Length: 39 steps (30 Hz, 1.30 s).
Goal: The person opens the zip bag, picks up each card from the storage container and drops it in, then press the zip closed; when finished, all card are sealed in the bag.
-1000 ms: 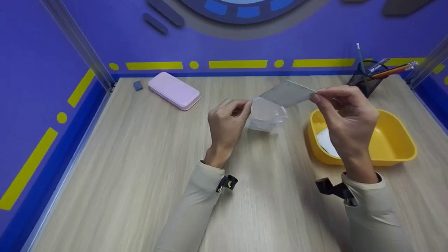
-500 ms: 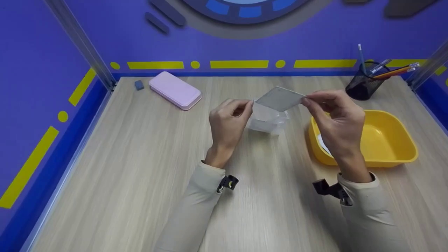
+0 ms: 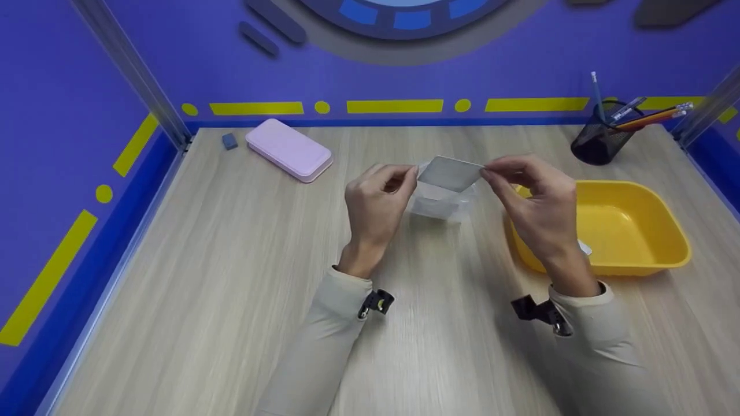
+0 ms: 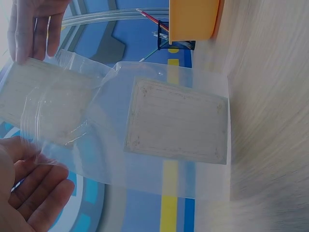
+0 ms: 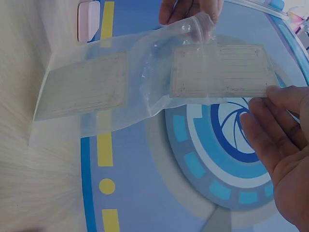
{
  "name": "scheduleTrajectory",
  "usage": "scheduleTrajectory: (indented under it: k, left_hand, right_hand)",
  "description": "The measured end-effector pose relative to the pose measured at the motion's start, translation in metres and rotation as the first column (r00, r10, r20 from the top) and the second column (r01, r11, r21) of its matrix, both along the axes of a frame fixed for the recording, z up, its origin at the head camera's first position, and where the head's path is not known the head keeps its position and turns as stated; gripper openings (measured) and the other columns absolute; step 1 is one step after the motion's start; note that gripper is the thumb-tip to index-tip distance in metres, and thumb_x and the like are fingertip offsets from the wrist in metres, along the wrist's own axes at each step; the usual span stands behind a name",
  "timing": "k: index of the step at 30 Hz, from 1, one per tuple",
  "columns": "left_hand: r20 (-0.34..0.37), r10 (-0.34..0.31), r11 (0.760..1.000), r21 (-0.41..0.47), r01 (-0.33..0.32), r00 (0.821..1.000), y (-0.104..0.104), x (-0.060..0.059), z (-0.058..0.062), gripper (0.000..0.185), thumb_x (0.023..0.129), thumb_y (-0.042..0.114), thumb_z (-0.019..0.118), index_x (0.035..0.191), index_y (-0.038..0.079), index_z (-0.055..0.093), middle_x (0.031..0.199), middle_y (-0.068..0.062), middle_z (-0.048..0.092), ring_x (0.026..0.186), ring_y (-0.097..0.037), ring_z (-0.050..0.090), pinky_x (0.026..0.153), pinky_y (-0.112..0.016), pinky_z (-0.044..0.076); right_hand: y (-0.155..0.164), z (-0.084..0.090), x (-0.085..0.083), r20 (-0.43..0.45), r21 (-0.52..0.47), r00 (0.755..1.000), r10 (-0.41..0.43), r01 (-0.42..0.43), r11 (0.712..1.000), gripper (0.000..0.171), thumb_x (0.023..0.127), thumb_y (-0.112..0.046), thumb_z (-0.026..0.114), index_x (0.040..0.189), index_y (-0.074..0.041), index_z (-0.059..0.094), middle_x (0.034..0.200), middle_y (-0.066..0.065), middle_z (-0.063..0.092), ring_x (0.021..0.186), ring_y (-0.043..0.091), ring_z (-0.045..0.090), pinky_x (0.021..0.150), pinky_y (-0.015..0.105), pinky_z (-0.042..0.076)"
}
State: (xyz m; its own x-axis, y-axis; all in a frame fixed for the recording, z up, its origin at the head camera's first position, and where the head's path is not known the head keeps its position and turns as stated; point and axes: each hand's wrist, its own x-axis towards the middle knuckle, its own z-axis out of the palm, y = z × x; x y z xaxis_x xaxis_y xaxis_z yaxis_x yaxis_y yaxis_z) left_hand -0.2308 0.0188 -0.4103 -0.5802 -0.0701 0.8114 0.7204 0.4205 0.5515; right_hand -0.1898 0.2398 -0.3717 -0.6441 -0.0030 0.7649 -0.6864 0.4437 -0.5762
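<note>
My left hand (image 3: 378, 199) pinches the top edge of a clear zip bag (image 3: 439, 209), which hangs upright with its mouth spread. Between the thumb and fingers of my right hand (image 3: 537, 202) is one end of a pale, lined card (image 3: 452, 174). Seen from the right wrist, the far half of this card (image 5: 222, 72) sits inside the bag's mouth, behind the zip strip. Another such card (image 4: 178, 121) rests low inside the bag in the left wrist view. The bag's bottom end reaches down to the tabletop there.
A yellow bin (image 3: 650, 268) stands to the right, with a white flat piece (image 3: 584, 247) partly hidden by my right wrist. Behind it is a black mesh cup (image 3: 598, 141) of pencils and pens. A pink case (image 3: 289, 149) and a small blue block (image 3: 229, 141) lie back left.
My right hand has moved left and slightly down with the card, bringing the card's far end into the bag's mouth. My left hand has stayed in place holding the bag.
</note>
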Motion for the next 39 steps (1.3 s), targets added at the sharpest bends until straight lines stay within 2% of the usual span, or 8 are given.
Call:
scheduleTrajectory:
  k: [6,22,34,39]
  left_hand:
    - [0.009,0.003,1.000,0.000,-0.003,1.000,0.001,0.000,0.000,0.005,0.092,0.003,0.081,0.089,0.000,0.082,0.081,-0.006,0.075,0.069,-0.014,0.070,0.066,-0.021,0.057]
    - [-0.004,0.003,1.000,-0.006,-0.003,1.000,0.000,0.001,0.001,0.003,0.091,0.003,0.082,0.089,0.000,0.082,0.082,-0.006,0.076,0.069,-0.013,0.069,0.067,-0.021,0.057]
    - [0.001,0.001,1.000,-0.006,-0.001,1.000,0.001,0.001,0.000,0.004,0.091,0.003,0.082,0.088,0.000,0.082,0.081,-0.006,0.075,0.069,-0.013,0.069,0.067,-0.021,0.057]
    - [0.002,0.006,1.000,-0.010,-0.006,1.000,0.000,0.000,-0.001,0.004,0.091,0.003,0.082,0.089,0.000,0.082,0.081,-0.007,0.075,0.069,-0.014,0.070,0.067,-0.021,0.057]
  right_hand:
    - [0.000,-0.007,-0.004,-0.007,0.081,0.999,-0.031,0.031,0.996,0.016,0.087,0.012,0.081,0.098,0.003,0.076,0.097,0.008,0.075,0.092,0.006,0.068,0.088,0.020,0.056]
    - [-0.004,-0.016,-0.008,-0.003,0.160,1.000,-0.023,0.023,0.987,0.017,0.087,0.010,0.082,0.099,-0.001,0.077,0.095,0.008,0.072,0.088,0.014,0.067,0.086,0.015,0.054]
    - [0.001,-0.017,-0.010,0.036,0.240,0.999,0.012,-0.020,0.971,0.014,0.089,0.010,0.081,0.100,0.002,0.078,0.098,0.011,0.071,0.089,0.016,0.068,0.085,0.017,0.055]
    - [0.003,-0.014,-0.009,0.044,0.245,0.999,0.023,-0.033,0.969,0.014,0.089,0.009,0.081,0.102,0.003,0.078,0.098,0.010,0.072,0.087,0.016,0.069,0.084,0.017,0.056]
